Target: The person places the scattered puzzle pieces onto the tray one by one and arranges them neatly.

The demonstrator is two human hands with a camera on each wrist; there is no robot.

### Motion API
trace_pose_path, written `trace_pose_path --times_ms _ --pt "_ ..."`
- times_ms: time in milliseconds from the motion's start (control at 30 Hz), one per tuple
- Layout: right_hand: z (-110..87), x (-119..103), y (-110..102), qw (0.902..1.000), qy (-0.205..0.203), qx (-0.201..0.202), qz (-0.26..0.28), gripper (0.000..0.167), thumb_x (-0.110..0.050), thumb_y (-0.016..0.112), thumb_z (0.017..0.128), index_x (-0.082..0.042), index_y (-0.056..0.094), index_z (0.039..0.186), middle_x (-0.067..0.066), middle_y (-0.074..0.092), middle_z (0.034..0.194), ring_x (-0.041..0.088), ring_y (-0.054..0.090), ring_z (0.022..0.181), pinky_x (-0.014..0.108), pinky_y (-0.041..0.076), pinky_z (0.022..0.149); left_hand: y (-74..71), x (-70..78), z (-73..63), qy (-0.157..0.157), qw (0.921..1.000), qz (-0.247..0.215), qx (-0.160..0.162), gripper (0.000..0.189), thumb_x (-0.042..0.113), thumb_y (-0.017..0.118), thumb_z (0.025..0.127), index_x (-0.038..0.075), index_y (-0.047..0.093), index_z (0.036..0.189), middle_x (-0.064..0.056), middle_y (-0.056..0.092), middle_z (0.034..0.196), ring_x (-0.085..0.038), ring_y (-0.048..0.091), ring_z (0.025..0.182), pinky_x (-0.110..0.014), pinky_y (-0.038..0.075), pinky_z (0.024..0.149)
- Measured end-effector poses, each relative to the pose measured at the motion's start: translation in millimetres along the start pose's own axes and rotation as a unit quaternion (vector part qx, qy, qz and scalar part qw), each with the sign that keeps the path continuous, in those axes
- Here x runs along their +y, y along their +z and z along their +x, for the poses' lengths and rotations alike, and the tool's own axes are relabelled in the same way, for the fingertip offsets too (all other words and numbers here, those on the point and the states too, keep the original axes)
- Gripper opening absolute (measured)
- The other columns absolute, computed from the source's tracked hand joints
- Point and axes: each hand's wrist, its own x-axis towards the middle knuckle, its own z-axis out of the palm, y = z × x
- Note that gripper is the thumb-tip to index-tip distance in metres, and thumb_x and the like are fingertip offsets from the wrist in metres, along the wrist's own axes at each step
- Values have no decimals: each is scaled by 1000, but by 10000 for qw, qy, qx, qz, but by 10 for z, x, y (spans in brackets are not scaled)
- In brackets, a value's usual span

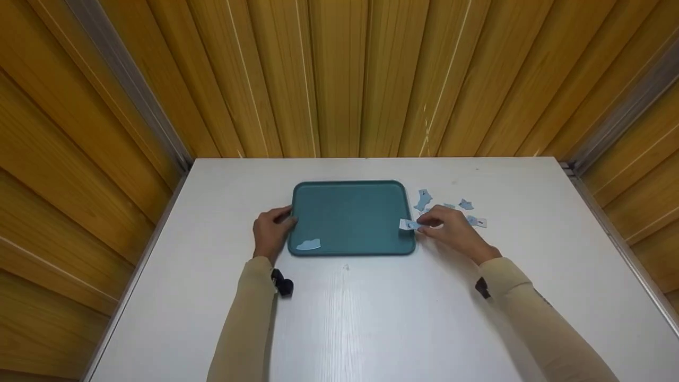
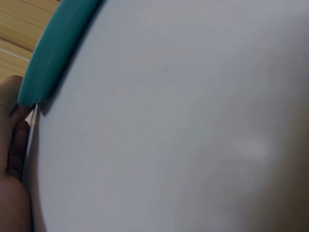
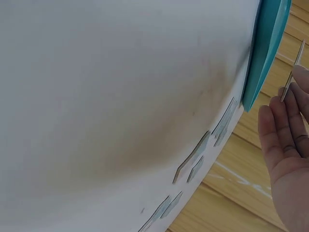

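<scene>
A green tray [image 1: 350, 217] lies on the white table. My left hand [image 1: 271, 233] holds its left edge, thumb over the rim; in the left wrist view, the fingers of the left hand [image 2: 14, 150] are beside the tray's corner [image 2: 53, 58]. My right hand [image 1: 451, 231] pinches a flat light-blue and white puzzle piece [image 1: 408, 225] above the tray's right rim. Seen edge-on in the right wrist view, that piece [image 3: 293, 70] sits between thumb and fingers. Another light-blue puzzle piece [image 1: 308, 244] lies in the tray's near left corner.
Several loose puzzle pieces lie on the table right of the tray, among them one near its far right corner [image 1: 423, 199] and one farther right [image 1: 466, 204]. The white table [image 1: 339, 313] backs onto a wood-panelled wall [image 1: 339, 79].
</scene>
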Motion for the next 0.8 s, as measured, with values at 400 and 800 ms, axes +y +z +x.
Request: trace_pose_path --times_ms 400,800 --pt "160 -233 217 9994 48 -348 44 20 -8 79 96 -6 80 116 3 69 106 22 66 101 41 58 95 -6 -14 1 -65 10000 28 -23 34 14 80 95 11 78 128 -5 74 125 -23 66 121 -41 52 105" --pt "318 -451 488 9979 62 -597 228 21 -10 81 95 -10 81 116 0 69 106 19 66 99 40 59 95 2 -6 4 -91 10000 32 -10 34 15 80 95 12 78 129 -3 74 124 -21 65 121 -40 51 106"
